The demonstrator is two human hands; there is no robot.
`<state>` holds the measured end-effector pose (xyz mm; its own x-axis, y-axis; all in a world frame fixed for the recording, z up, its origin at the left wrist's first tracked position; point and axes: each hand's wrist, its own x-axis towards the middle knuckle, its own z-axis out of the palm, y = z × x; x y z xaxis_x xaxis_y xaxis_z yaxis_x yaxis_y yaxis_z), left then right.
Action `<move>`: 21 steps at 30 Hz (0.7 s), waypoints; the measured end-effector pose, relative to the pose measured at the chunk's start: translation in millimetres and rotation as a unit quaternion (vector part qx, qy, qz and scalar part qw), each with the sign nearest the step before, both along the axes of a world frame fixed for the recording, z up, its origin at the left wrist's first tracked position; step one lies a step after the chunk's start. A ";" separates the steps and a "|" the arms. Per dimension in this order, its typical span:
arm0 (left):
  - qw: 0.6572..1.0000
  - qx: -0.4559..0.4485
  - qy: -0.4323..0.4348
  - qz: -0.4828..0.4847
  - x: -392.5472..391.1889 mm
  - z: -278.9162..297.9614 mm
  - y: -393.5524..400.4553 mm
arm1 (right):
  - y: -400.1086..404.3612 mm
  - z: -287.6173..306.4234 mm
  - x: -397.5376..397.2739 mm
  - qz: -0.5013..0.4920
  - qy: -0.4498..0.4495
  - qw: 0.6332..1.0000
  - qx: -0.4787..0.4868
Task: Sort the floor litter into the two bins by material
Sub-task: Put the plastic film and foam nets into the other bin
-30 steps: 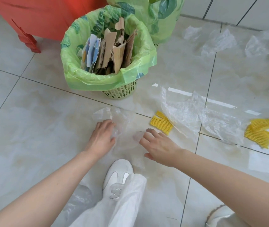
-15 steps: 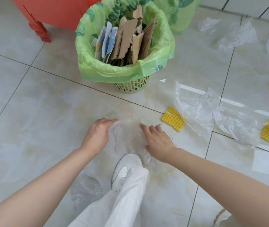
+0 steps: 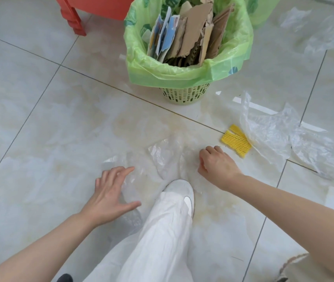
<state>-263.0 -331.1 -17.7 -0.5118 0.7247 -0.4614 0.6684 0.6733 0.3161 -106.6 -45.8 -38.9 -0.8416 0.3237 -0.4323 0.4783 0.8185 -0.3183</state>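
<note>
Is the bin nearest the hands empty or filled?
Filled: the bin holds upright cardboard pieces rising past its rim.

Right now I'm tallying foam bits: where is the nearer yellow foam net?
The yellow foam net lies on the floor right of centre, just beyond the right hand, tucked against the clear plastic sheet.
</note>
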 end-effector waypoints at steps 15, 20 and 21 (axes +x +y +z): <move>0.999 -0.026 -0.004 -0.034 -32.3 -18.7 -6.6 | -18.6 8.8 -4.3 0.087 -0.008 0.996 0.013; 0.998 -0.019 -0.021 -0.051 -28.5 -20.7 -7.9 | -24.4 -1.1 -10.7 0.075 -0.017 0.997 0.029; 0.998 -0.021 -0.021 -0.050 -26.9 -21.4 -8.6 | -24.3 -3.4 -10.3 0.076 -0.017 0.997 0.030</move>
